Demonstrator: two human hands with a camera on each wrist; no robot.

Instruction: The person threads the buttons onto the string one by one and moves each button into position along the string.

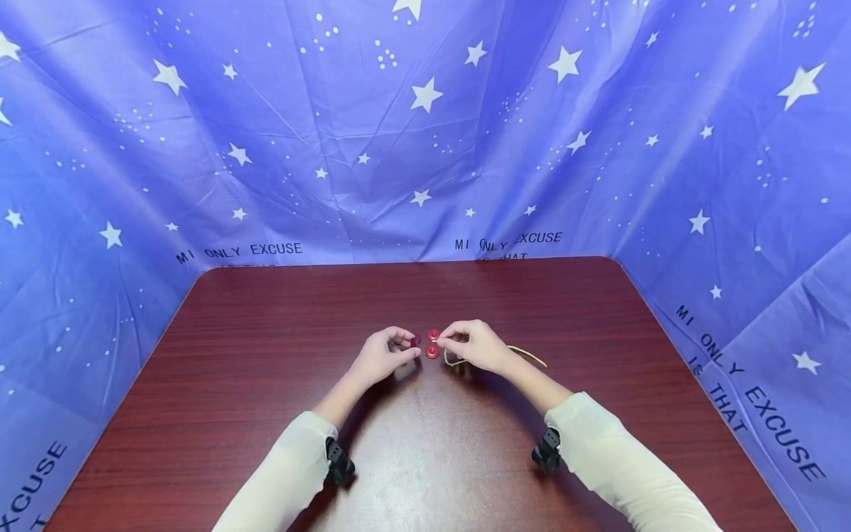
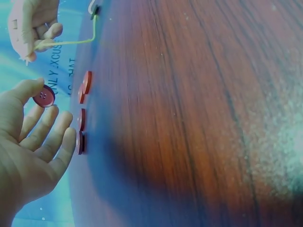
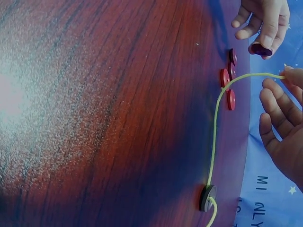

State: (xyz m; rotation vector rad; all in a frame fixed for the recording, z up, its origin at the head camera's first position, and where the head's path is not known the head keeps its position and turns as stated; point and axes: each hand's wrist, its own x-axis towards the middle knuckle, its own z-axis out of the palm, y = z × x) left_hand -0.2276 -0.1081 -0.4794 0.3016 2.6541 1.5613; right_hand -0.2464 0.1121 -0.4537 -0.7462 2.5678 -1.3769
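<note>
My left hand pinches a dark red button between thumb and finger, raised above the table. Small holes show in the button's face in the left wrist view. Facing it, my right hand pinches one end of a yellow cord, and a short tip sticks out past the fingertips. The cord tip and the held button are apart. Lower down, the cord runs through a dark button on the table and trails on beyond it. Several loose red buttons lie below and between the hands.
The reddish-brown wooden table reflects light near its front. A blue cloth with white stars and lettering hangs behind the table and along both sides. Each wrist carries a small black camera.
</note>
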